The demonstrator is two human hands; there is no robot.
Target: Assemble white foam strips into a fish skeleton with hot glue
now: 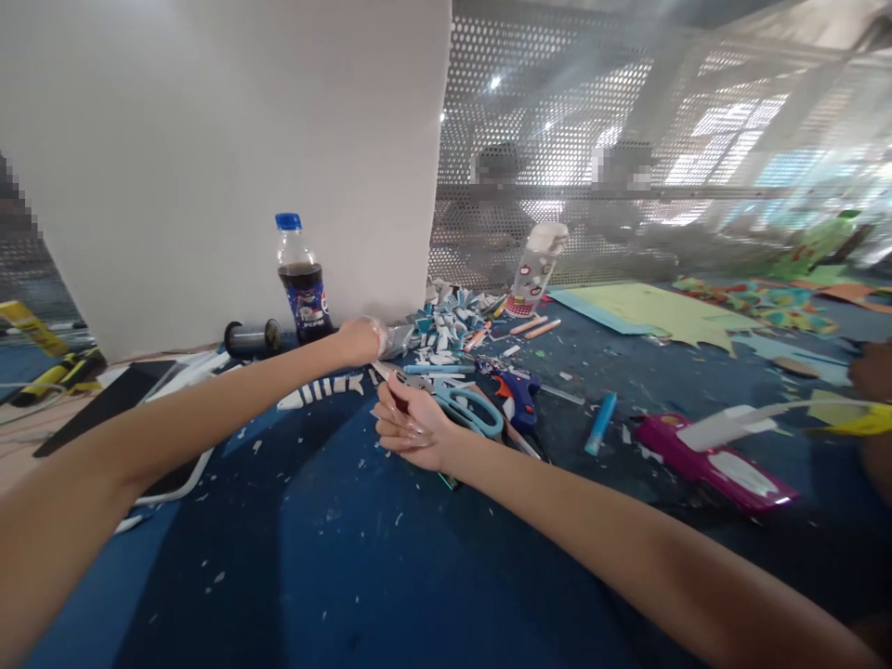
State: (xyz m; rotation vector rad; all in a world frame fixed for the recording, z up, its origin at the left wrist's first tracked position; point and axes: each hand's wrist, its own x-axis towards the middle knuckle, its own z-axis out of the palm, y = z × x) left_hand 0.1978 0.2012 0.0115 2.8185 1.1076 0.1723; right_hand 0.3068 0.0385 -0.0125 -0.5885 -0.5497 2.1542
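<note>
My left hand (362, 339) reaches far forward beside a cola bottle (301, 283) with a blue cap. Its fingers are closed on a small grey-silver piece (399, 340). My right hand (411, 423) rests on the blue table (334, 548) with fingers curled round the handles of teal scissors (465, 409), whose blades point left toward the left hand. A pile of blue and white paper scraps (450, 330) lies just beyond both hands.
A white board (223, 158) stands behind the bottle. A blue glue gun (519, 395), a blue glue stick (600, 423), a magenta case (711, 465), a decorated bottle (536, 269), green paper sheets (655, 311) and a dark spool (251, 339) lie around. Another person's hand (871, 372) shows at right.
</note>
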